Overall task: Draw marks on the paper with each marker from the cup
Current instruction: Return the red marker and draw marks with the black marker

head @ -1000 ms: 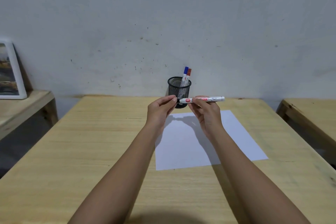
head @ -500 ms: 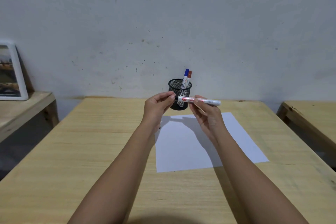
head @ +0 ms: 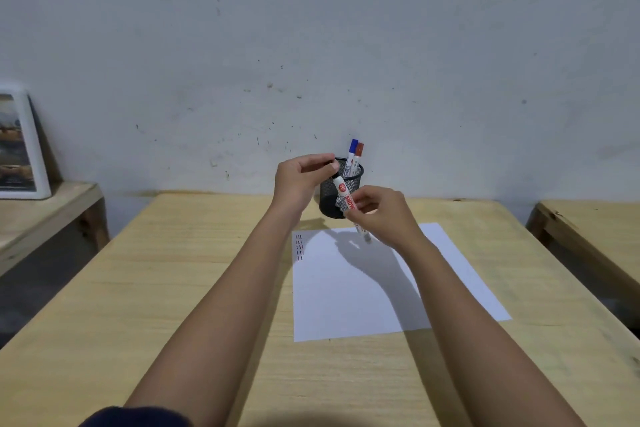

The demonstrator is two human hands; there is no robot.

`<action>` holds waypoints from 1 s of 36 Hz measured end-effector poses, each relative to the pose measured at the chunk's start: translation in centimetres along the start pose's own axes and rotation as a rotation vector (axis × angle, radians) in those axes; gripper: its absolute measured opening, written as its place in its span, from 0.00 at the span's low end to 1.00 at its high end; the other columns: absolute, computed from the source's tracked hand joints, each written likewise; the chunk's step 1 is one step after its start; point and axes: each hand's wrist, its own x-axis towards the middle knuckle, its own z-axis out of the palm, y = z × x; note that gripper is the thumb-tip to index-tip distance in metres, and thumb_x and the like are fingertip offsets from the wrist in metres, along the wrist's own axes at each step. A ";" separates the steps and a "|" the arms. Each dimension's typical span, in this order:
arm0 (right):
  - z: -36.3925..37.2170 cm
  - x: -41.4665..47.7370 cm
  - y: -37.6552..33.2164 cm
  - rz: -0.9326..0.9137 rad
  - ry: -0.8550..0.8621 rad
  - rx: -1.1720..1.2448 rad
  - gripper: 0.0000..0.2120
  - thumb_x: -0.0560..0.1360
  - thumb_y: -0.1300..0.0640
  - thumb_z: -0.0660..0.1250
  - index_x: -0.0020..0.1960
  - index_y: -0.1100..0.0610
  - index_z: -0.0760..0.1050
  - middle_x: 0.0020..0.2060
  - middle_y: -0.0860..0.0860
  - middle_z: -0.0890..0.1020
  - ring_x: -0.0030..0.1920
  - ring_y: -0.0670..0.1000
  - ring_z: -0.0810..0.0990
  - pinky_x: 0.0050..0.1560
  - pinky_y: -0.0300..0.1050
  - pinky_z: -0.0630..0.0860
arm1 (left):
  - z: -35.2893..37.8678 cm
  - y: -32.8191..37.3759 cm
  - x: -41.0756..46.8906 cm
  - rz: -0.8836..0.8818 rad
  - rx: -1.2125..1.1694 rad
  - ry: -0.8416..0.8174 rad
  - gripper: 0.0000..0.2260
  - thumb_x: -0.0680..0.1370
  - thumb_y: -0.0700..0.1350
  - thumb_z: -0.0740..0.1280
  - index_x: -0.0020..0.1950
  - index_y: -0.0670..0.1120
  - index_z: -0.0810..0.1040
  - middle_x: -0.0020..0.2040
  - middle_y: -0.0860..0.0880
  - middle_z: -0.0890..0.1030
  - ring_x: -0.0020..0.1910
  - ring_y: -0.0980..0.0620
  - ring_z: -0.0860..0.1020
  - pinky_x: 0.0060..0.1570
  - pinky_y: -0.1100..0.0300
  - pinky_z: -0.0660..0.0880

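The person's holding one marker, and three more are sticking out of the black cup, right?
Not quite. The head view shows only two in the black cup: a blue-capped marker and a red-capped marker. The right hand does hold a white marker.

Framed picture (head: 19, 146) on side bench (head: 52, 206)

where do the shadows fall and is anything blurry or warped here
Head view: the right hand and its arm throw a soft grey shadow across the paper; the marker it holds smears slightly at its lower end; at the left edge the framed picture looks soft and leans, likely wide-lens distortion.
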 end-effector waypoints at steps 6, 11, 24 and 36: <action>-1.6 2.9 -0.6 -0.033 0.146 0.028 0.08 0.69 0.63 0.71 0.46 0.54 0.77 0.36 0.50 0.80 0.35 0.45 0.78 0.41 0.34 0.75 | 0.3 0.7 1.9 0.053 0.111 0.061 0.15 0.73 0.45 0.71 0.57 0.41 0.80 0.53 0.48 0.83 0.52 0.56 0.80 0.58 0.62 0.74; -3.6 6.2 -1.6 -0.070 0.344 0.111 0.09 0.70 0.63 0.69 0.47 0.56 0.71 0.33 0.47 0.76 0.30 0.43 0.76 0.32 0.26 0.70 | -0.3 -3.2 3.3 0.000 0.410 0.044 0.26 0.72 0.44 0.72 0.68 0.40 0.70 0.66 0.44 0.75 0.65 0.49 0.73 0.65 0.58 0.68; -0.9 10.5 1.9 0.052 0.369 0.115 0.06 0.72 0.61 0.68 0.42 0.58 0.70 0.31 0.46 0.73 0.35 0.50 0.73 0.40 0.31 0.73 | 2.3 -9.2 5.3 0.011 0.528 0.033 0.33 0.62 0.49 0.79 0.63 0.45 0.70 0.61 0.46 0.71 0.60 0.52 0.71 0.55 0.62 0.68; 0.4 11.2 2.7 0.143 0.227 -0.064 0.07 0.66 0.62 0.73 0.39 0.60 0.76 0.31 0.49 0.76 0.30 0.44 0.72 0.26 0.25 0.67 | 2.0 -10.0 6.7 0.047 0.534 0.054 0.29 0.61 0.50 0.79 0.57 0.44 0.73 0.55 0.47 0.77 0.56 0.48 0.75 0.56 0.52 0.75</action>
